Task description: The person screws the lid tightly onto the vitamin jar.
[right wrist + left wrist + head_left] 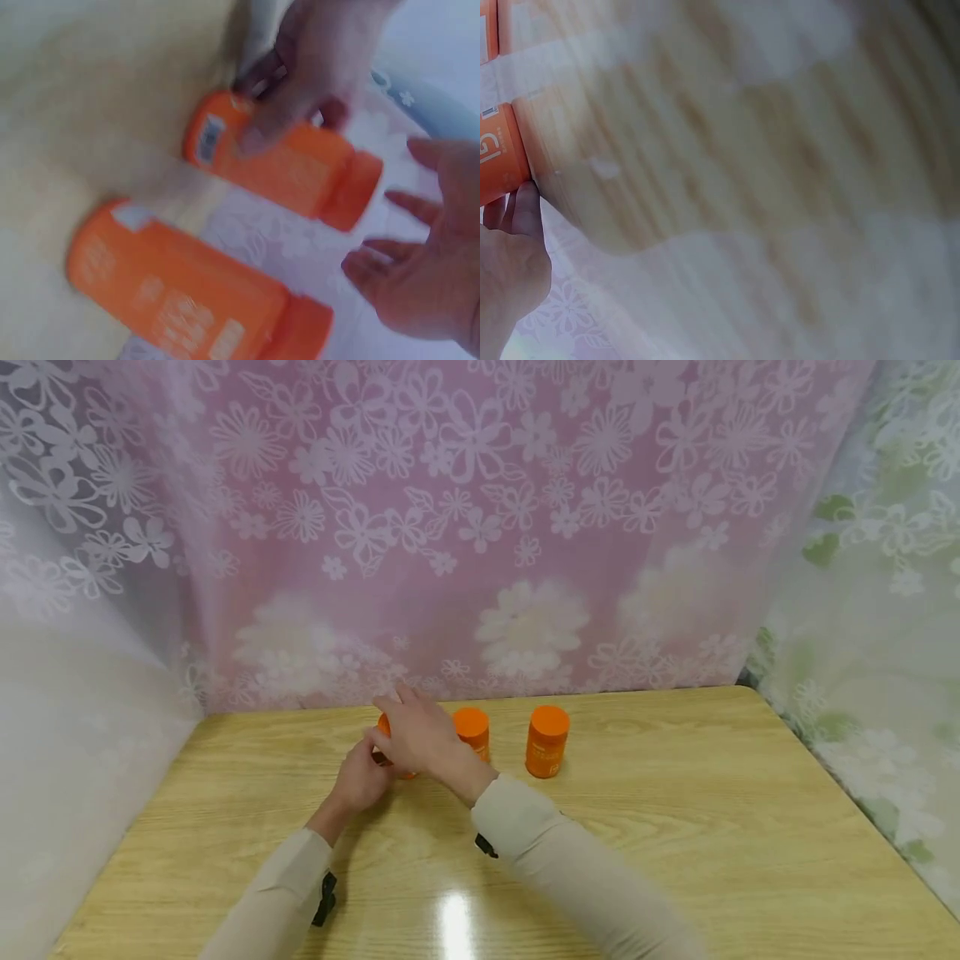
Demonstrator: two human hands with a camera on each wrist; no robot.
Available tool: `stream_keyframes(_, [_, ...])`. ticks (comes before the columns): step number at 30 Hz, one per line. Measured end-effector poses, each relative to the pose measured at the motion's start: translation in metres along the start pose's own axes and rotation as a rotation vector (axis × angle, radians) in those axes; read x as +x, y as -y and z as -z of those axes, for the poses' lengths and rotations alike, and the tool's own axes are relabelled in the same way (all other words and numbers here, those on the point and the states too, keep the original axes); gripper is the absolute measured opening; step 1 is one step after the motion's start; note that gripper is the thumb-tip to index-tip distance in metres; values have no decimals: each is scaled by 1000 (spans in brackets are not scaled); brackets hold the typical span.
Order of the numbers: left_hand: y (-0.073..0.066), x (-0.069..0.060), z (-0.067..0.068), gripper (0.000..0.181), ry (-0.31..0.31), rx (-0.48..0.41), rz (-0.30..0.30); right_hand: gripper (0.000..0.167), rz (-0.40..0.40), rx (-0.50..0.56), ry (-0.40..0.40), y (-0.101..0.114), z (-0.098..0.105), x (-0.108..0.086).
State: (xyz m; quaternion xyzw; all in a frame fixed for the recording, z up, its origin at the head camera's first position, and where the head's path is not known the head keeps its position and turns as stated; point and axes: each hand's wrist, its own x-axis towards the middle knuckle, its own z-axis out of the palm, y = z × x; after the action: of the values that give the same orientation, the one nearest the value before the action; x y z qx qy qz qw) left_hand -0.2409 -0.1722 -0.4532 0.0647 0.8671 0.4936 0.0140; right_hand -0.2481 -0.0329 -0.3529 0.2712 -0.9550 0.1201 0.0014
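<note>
My left hand (363, 778) holds the leftmost orange bottle (384, 725), which is mostly hidden behind the hands in the head view. Seen from the right wrist, that left hand (322, 67) wraps its thumb and fingers around the body of the bottle (292, 169). My right hand (422, 733) hovers over the bottle's top. Its spread fingers, in the right wrist view, stand just off the orange lid (356, 191). From the left wrist, the fingers of the left hand (514, 262) touch an orange bottle (502, 154) near its base.
A second orange bottle (472, 727) stands directly right of the hands, partly covered by the right one. Farther right stands a third orange bottle (547, 743). The wooden table (675, 793) backs onto a pink flowered curtain (510, 527).
</note>
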Motion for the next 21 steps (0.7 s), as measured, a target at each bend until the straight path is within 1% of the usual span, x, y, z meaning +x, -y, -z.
stream_keyframes(3, [0,0,1,52,24,-21,-17,52,98,42,99,-6,12,3])
stream_keyframes(7, [-1,0,1,56,30,-46,-6,44,245,43,244,-16,19,6])
stream_keyframes(8, [-1,0,1,59,29,-49,2,43,269,38,265,-17,20,6])
stream_keyframes(10, [-2,-1,1,61,27,-71,18,41,293,33,278,-20,20,7])
stream_keyframes(11, [-3,-1,1,62,24,-73,17,42,290,32,273,-20,20,7])
stream_keyframes(13, [-3,-1,1,62,22,-74,10,42,265,16,227,-18,18,7])
stream_keyframes(15, [-3,-1,1,61,16,-79,6,40,221,-6,162,-14,16,7])
stream_keyframes(17, [-3,-1,1,60,15,-81,-2,38,152,-30,97,-9,12,6])
stream_keyframes(19, [-2,-1,1,60,22,-78,-5,39,88,-100,37,-3,7,5])
stream_keyframes(21, [-2,-1,1,61,22,-64,-6,43,35,-169,-5,1,1,4])
